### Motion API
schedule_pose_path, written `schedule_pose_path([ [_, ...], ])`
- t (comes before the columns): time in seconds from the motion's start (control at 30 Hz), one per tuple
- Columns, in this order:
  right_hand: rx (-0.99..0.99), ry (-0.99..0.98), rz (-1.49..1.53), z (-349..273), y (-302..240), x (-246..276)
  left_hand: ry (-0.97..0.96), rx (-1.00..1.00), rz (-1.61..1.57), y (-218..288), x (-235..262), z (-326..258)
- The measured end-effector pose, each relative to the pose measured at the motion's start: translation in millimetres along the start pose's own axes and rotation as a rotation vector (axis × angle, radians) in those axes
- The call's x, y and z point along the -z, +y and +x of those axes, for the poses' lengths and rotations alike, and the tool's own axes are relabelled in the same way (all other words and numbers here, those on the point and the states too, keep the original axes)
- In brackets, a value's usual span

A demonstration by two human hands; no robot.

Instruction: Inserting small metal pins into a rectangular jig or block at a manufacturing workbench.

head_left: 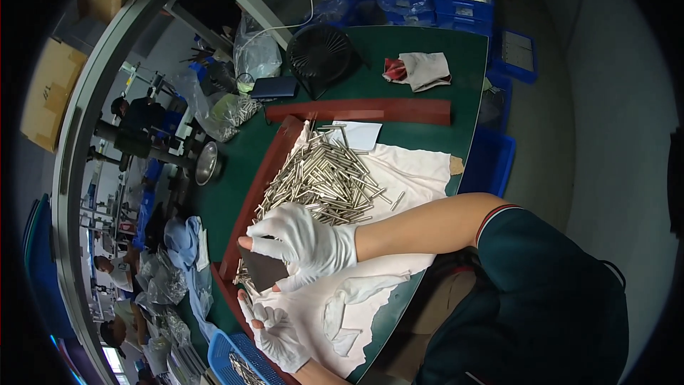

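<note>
- The right hand (pixel 303 242), in a white glove, comes in from the right across the green surface (pixel 417 53); its fingers (pixel 267 229) are clenched around a dark flat pad (pixel 262 271), thumb below it and the other fingers over its top edge.
- The dark flat pad sits tilted over the near left part of the white cloth (pixel 399 171), just beside the red-brown rail (pixel 260 178) that runs along the left side of the work area.
- A few metal rods (pixel 242 276) show at the left edge of the pad, pressed against it; how many I cannot tell.
- The left hand (pixel 274 331), also white-gloved, lies lower, near the closest edge of the surface; its fingers are released, with the index finger (pixel 247 310) stretched out toward the pad's lower corner and the rest loosely curled, holding nothing.
- A large pile of metal rods (pixel 324 175) lies on the white cloth just beyond the right hand, toward the middle of the surface.
- A second red-brown rail (pixel 360 110) crosses the surface behind the pile.
- A black fan (pixel 320 57) and a crumpled rag (pixel 420 71) rest near the far edge.
- A blue basket (pixel 235 360) with more rods sits at the near left corner, just beside the left hand.
</note>
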State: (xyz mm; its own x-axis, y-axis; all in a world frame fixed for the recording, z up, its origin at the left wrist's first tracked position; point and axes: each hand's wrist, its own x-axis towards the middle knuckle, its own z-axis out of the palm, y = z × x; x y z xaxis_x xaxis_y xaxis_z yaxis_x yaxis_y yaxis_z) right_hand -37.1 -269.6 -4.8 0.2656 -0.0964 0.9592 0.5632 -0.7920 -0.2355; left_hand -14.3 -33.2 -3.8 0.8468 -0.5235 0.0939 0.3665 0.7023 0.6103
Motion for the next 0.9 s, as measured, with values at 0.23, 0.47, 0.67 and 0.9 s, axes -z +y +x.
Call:
schedule_pose_path([
  [0.23, -0.016, -0.04, 0.027, -1.2, -1.4, 0.1, -0.022, -0.047, -0.102, -0.9, -4.4, 1.0],
  [0.47, 0.007, 0.026, 0.022, -0.7, -0.5, -4.8, 0.037, -0.068, -0.11, 2.1, -1.9, 0.4],
  [0.67, -0.011, 0.016, -0.039, -3.0, -1.2, -7.4, 0.044, -0.086, -0.072, 4.5, -3.3, -2.2],
  [0.9, -0.048, -0.063, -0.042, -4.9, -5.2, -4.4, 0.031, -0.061, -0.107, 4.2, -3.0, -6.5],
])
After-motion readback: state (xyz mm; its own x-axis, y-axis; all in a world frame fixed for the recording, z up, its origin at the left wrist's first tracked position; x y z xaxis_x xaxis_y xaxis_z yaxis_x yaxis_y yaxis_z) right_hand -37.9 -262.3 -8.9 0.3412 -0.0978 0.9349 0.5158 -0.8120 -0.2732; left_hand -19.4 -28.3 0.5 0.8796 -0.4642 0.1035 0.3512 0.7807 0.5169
